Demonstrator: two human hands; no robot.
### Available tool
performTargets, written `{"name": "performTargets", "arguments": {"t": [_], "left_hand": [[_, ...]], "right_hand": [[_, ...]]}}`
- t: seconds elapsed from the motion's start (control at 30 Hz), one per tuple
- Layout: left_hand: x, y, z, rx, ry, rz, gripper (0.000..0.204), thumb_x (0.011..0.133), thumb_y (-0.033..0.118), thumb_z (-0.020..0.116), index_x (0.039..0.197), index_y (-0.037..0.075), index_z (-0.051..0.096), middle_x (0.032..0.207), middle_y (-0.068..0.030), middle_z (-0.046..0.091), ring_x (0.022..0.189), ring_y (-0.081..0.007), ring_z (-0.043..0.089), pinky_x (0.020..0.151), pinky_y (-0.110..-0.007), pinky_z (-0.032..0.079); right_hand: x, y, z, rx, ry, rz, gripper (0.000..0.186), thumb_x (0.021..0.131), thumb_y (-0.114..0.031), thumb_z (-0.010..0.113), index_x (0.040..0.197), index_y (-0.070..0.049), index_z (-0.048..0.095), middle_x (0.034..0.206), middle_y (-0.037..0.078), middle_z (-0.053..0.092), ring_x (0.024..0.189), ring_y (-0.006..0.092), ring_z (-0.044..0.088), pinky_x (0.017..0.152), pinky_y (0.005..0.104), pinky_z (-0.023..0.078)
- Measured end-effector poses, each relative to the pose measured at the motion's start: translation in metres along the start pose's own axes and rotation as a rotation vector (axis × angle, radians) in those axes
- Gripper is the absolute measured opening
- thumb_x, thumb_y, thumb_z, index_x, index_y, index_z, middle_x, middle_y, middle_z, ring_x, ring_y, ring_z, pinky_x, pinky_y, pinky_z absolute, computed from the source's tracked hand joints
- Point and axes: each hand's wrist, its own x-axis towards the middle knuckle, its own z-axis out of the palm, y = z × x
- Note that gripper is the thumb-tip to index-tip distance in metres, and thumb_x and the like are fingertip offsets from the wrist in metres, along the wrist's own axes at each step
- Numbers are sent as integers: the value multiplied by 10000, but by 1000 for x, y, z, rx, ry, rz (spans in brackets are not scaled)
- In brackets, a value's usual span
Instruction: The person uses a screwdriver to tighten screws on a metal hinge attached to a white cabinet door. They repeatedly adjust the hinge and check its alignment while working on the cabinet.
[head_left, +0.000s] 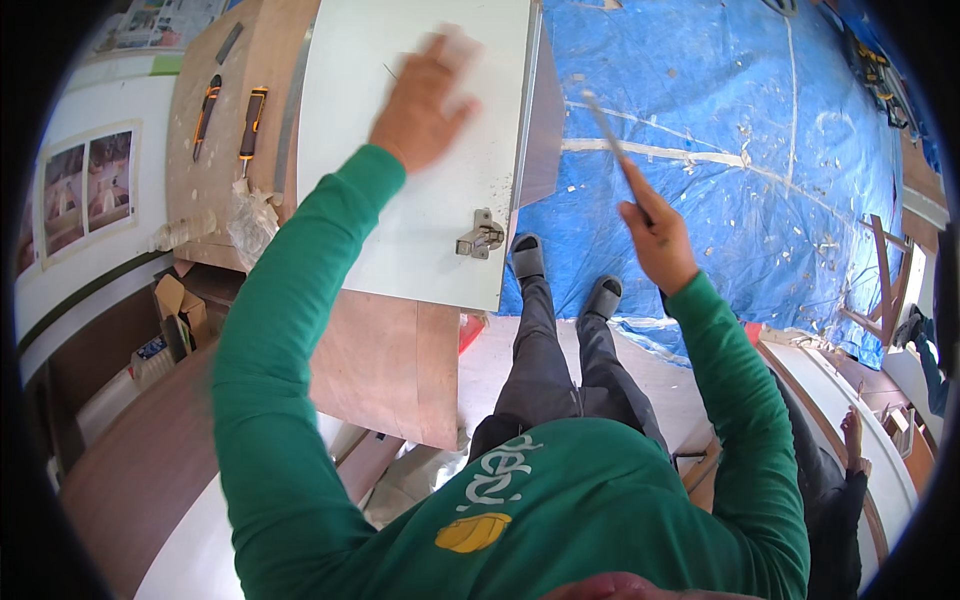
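A white cabinet door panel [420,200] lies flat on the workbench, with a metal hinge [481,237] fixed near its near right corner. Over the far part of this panel is my left hand [425,100], blurred by motion, its thumb held apart from the outstretched fingers. Whether the palm touches the surface I cannot tell. My right hand [658,235] is closed around a slim tool with a long narrow metal blade [605,125]; its exact kind is unclear. The blade points away from me, to the right of the panel, above the blue floor sheet.
A utility knife [207,115] and a screwdriver [252,125] lie on the wooden board at left, near a crumpled plastic bag [252,222]. Blue sheeting [690,220] with pale debris covers the floor. Another person's hand [853,440] shows at lower right.
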Motion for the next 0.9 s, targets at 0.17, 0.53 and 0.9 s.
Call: {"name": "performTargets", "arguments": {"t": [0.17,0.53,0.9], "left_hand": [[-26,-38,23,210,214,-432,653,1065,517,425,1619,185,324,1695,-131,259,1570,-313,214,1280,-518,106],[-12,-28,10,225,-28,-545,667,1069,452,418,1587,40,336,1676,-190,275,1560,-334,234,1276,-535,128],[-19,-34,20,314,69,-505,601,1078,500,393,1611,227,348,1697,-69,275,1574,-246,216,1288,-494,101]], "right_hand": [[20,-34,30,-252,-208,-256,574,986,-34,621,1519,-224,530,858,144,622,708,303,617,682,391,524],[86,-25,42,-420,-144,-355,513,1007,-77,597,1485,-261,570,768,144,590,687,317,616,678,422,522],[88,-25,43,-312,-153,-386,529,991,-59,580,1488,-241,565,758,171,599,676,343,617,656,444,516]]}}
